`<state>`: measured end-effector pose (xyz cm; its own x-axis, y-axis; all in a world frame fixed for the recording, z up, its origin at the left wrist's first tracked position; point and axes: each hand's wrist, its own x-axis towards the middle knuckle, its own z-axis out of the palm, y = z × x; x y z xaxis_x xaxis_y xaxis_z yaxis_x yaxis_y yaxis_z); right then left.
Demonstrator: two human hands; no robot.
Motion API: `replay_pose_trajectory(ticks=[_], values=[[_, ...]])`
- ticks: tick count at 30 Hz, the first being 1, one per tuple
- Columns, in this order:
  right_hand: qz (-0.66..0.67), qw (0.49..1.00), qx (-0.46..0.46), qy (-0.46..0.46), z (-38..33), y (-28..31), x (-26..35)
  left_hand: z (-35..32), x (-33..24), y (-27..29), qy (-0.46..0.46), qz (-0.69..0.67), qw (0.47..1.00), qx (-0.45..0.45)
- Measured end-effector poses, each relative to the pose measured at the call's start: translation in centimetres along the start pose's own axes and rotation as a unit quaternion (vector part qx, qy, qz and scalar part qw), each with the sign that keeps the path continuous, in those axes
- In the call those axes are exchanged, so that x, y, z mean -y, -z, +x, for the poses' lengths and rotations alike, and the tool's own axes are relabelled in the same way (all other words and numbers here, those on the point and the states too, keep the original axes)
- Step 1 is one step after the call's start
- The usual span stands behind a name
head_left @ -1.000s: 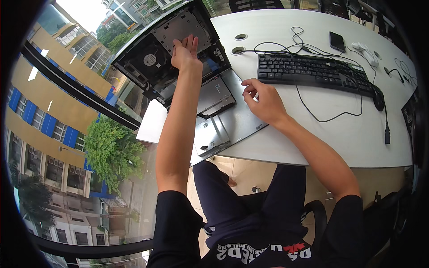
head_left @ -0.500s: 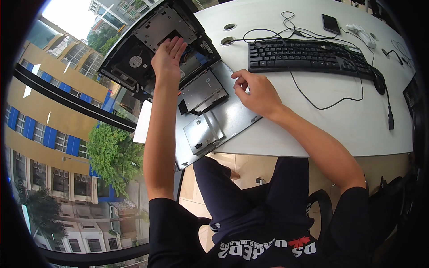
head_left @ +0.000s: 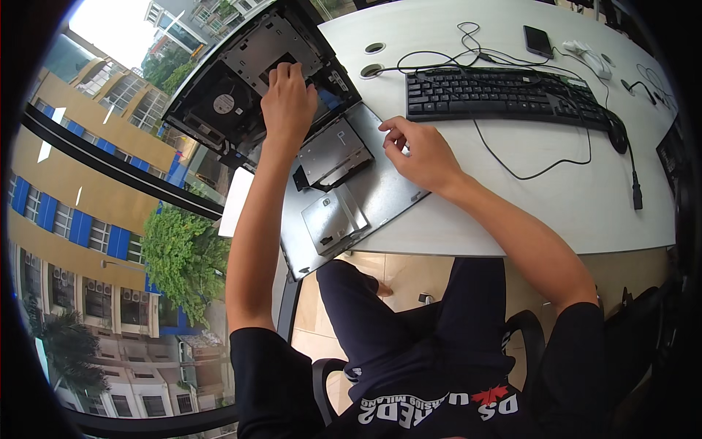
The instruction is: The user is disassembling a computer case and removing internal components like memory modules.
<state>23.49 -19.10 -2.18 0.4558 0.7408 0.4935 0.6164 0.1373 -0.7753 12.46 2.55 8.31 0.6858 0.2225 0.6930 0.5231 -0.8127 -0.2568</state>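
A black computer case (head_left: 241, 62) with its inside showing stands at the upper left, tilted up beside the window. My left hand (head_left: 289, 104) is over its inner parts, back of the hand up and fingers bent down. The fingertips are hidden, so what they hold, if anything, does not show. Below lies a silvery metal side panel (head_left: 384, 201), bearing a metal drive bracket (head_left: 333, 150) and a raised plate (head_left: 333, 219). My right hand (head_left: 424, 155) rests at the panel's right edge, fingers loosely curled and apart, with nothing seen in them.
To the right on the white table (head_left: 439, 227) lie a black keyboard (head_left: 504, 95), a mouse (head_left: 618, 137) and tangled cables. Farther back are a phone (head_left: 538, 42) and a white power adapter (head_left: 589, 60). A window frame (head_left: 124, 162) runs along the left.
My left hand has turned from palm up to back up, moved slightly right and bent its fingers down. My right hand has stayed in place.
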Motion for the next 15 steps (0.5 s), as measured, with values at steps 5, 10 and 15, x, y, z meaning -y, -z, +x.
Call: replay_pose_trajectory(ticks=[5,10,15], values=[[-0.003,1.0,-0.006,0.004,-0.1,0.2,0.0,0.7,-0.4,-0.2,0.038,0.052,0.996,0.066],[0.001,1.0,-0.007,0.01,-0.1,0.0,-0.1,0.9,0.0,-0.9,0.005,0.1,0.995,0.03],[-0.005,1.0,-0.017,0.008,0.0,-0.1,-0.2,1.5,1.1,-1.8,0.032,0.107,0.992,0.062]])
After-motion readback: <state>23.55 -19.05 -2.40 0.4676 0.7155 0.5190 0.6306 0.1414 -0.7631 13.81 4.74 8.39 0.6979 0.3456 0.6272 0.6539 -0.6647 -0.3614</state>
